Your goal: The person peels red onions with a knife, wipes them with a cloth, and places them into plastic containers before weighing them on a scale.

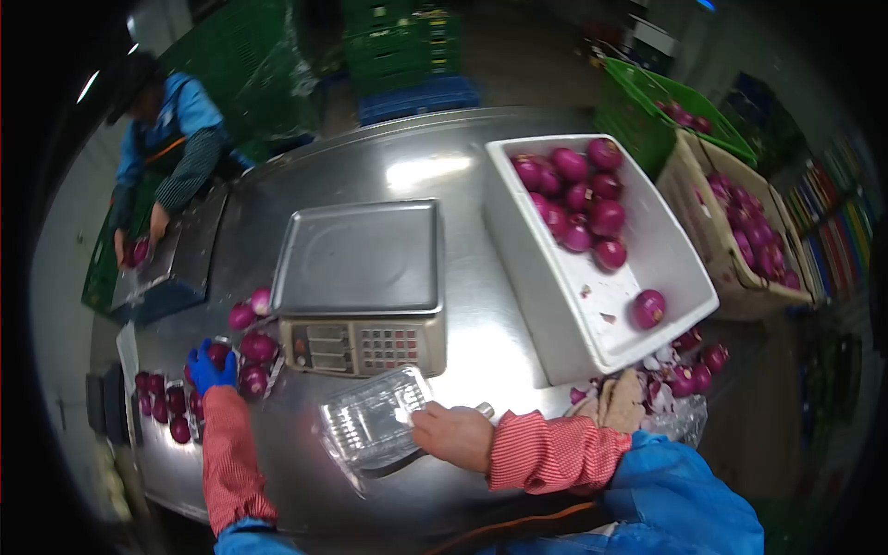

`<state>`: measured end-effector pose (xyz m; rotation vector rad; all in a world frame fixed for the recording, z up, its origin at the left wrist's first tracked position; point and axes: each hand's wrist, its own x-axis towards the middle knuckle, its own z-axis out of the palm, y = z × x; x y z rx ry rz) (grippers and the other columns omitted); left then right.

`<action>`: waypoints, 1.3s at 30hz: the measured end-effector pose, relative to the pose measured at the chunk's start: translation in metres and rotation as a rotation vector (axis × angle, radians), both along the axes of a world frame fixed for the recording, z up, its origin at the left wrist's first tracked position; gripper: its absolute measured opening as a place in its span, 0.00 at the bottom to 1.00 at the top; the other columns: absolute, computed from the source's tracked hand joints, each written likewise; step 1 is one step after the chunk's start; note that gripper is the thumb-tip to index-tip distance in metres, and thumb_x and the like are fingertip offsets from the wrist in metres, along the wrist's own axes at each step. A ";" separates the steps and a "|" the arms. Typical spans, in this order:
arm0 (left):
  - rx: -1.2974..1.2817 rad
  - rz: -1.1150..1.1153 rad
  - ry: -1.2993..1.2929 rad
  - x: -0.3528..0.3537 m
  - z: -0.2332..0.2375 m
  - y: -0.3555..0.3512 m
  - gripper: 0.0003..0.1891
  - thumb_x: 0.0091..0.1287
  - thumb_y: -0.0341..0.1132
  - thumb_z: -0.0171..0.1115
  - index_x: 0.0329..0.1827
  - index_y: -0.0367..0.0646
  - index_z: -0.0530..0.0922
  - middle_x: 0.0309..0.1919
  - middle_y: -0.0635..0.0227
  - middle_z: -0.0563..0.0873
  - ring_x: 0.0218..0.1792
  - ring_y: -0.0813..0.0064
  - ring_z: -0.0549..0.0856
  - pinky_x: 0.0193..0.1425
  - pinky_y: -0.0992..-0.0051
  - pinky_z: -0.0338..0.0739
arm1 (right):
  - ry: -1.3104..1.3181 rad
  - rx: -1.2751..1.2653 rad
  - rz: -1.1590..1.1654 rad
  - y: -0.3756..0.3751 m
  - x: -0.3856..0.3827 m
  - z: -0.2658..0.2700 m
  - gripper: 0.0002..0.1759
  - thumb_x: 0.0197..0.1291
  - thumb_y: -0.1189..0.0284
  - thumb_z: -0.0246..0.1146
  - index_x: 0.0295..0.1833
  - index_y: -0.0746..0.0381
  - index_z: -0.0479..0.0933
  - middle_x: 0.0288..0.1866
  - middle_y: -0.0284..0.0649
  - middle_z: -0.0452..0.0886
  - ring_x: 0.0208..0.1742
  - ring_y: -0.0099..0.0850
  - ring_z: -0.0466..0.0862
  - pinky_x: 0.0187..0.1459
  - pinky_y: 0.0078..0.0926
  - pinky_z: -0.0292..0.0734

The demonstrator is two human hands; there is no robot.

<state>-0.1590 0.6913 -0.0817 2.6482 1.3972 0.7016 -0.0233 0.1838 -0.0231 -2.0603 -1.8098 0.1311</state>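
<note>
The steel table (481,347) leaves me a bare strip between the scale (361,259) and the near edge, and that strip is where the clear plastic tray (370,424) lies, tilted, just below the scale's keypad. To its right the steel is open as far as the corner of the white tub (671,250).

My right hand (453,435) comes in from the right, bare and low over the table, its thumb and fingers pinched on the tray's right edge. My left hand (211,368), in a blue glove, reaches forward, fingers curled down over the loose red onions (257,348) at the scale's left corner. I cannot tell whether it grips one.

The scale stands square in front of me and blocks a straight reach across the table. The tub holds more onions at its far end. Beyond it sit a cardboard box (708,245) and a green crate (647,92), both with onions. A co-worker (176,139) bends over the far left end of the table.
</note>
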 end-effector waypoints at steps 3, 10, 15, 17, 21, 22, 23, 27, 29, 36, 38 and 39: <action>0.017 -0.198 -0.061 0.026 0.035 -0.031 0.32 0.55 0.33 0.76 0.65 0.44 0.75 0.65 0.48 0.73 0.65 0.50 0.75 0.72 0.60 0.69 | -0.044 0.107 0.020 -0.021 0.001 0.008 0.05 0.53 0.72 0.62 0.35 0.61 0.75 0.40 0.35 0.73 0.45 0.30 0.77 0.34 0.23 0.80; -0.041 -0.870 -0.292 0.134 0.159 -0.220 0.21 0.62 0.26 0.66 0.59 0.37 0.78 0.53 0.56 0.84 0.55 0.60 0.83 0.64 0.66 0.74 | -0.016 0.169 -0.071 -0.133 0.001 0.019 0.04 0.50 0.73 0.62 0.31 0.60 0.73 0.37 0.35 0.72 0.43 0.31 0.77 0.31 0.25 0.79; -0.111 -1.306 -0.207 0.234 0.194 -0.363 0.21 0.61 0.25 0.67 0.59 0.42 0.79 0.49 0.58 0.84 0.50 0.58 0.84 0.59 0.66 0.76 | -0.008 -0.022 -0.116 -0.197 -0.004 -0.028 0.08 0.53 0.68 0.63 0.34 0.60 0.74 0.38 0.36 0.72 0.43 0.32 0.77 0.35 0.26 0.80; -0.138 -1.353 -0.140 0.277 0.190 -0.407 0.24 0.59 0.28 0.70 0.60 0.45 0.79 0.50 0.58 0.84 0.52 0.57 0.83 0.59 0.65 0.76 | 0.105 -0.041 -0.145 -0.210 0.000 -0.012 0.16 0.53 0.61 0.68 0.39 0.60 0.73 0.39 0.37 0.74 0.44 0.34 0.78 0.39 0.28 0.81; 0.009 -1.333 -0.032 0.381 0.151 -0.438 0.35 0.56 0.35 0.75 0.68 0.50 0.72 0.58 0.52 0.79 0.60 0.50 0.79 0.65 0.59 0.75 | 0.228 0.050 -0.246 -0.245 0.021 0.001 0.18 0.55 0.60 0.69 0.42 0.59 0.73 0.39 0.37 0.75 0.44 0.35 0.79 0.39 0.29 0.81; -0.023 -1.226 0.024 0.403 0.151 -0.446 0.36 0.54 0.36 0.75 0.69 0.50 0.72 0.59 0.52 0.78 0.61 0.50 0.78 0.66 0.59 0.75 | 0.228 0.080 -0.280 -0.255 0.027 -0.002 0.17 0.56 0.60 0.68 0.41 0.59 0.73 0.38 0.37 0.75 0.43 0.35 0.80 0.38 0.29 0.81; -0.052 -1.119 0.076 0.423 0.151 -0.453 0.38 0.53 0.37 0.76 0.70 0.51 0.71 0.60 0.51 0.78 0.62 0.49 0.78 0.67 0.58 0.75 | 0.226 0.111 -0.315 -0.263 0.033 -0.006 0.15 0.57 0.60 0.67 0.41 0.59 0.73 0.38 0.37 0.75 0.42 0.35 0.80 0.37 0.29 0.81; 0.156 -0.885 0.439 0.496 0.133 -0.456 0.40 0.50 0.42 0.77 0.70 0.52 0.72 0.58 0.52 0.80 0.61 0.48 0.79 0.67 0.56 0.75 | 0.181 0.164 -0.419 -0.293 0.052 -0.015 0.11 0.58 0.62 0.65 0.37 0.58 0.74 0.35 0.36 0.74 0.38 0.34 0.80 0.31 0.31 0.79; 0.137 -0.748 0.695 0.504 0.160 -0.481 0.40 0.51 0.45 0.76 0.70 0.52 0.72 0.59 0.52 0.81 0.62 0.48 0.80 0.66 0.56 0.77 | 0.176 0.184 -0.443 -0.304 0.056 -0.027 0.11 0.55 0.64 0.68 0.36 0.57 0.75 0.33 0.35 0.73 0.36 0.33 0.80 0.28 0.30 0.78; 0.007 -0.769 0.876 0.527 0.176 -0.473 0.41 0.45 0.47 0.80 0.66 0.49 0.75 0.60 0.54 0.83 0.62 0.53 0.81 0.66 0.60 0.78 | 0.238 0.202 -0.390 -0.311 0.071 -0.042 0.11 0.52 0.65 0.69 0.36 0.56 0.75 0.33 0.35 0.73 0.36 0.34 0.80 0.30 0.31 0.79; -0.017 -0.776 0.744 0.515 0.179 -0.477 0.41 0.45 0.47 0.81 0.65 0.48 0.75 0.60 0.54 0.83 0.61 0.54 0.82 0.65 0.60 0.78 | 0.261 0.236 -0.430 -0.311 0.075 -0.031 0.11 0.52 0.65 0.69 0.37 0.56 0.76 0.33 0.35 0.74 0.36 0.34 0.81 0.31 0.32 0.80; -0.036 -0.799 0.645 0.508 0.177 -0.476 0.42 0.44 0.46 0.81 0.65 0.47 0.75 0.59 0.55 0.83 0.61 0.54 0.82 0.65 0.60 0.79 | 0.273 0.250 -0.447 -0.312 0.077 -0.024 0.10 0.52 0.66 0.69 0.37 0.56 0.77 0.34 0.35 0.75 0.37 0.34 0.81 0.32 0.33 0.80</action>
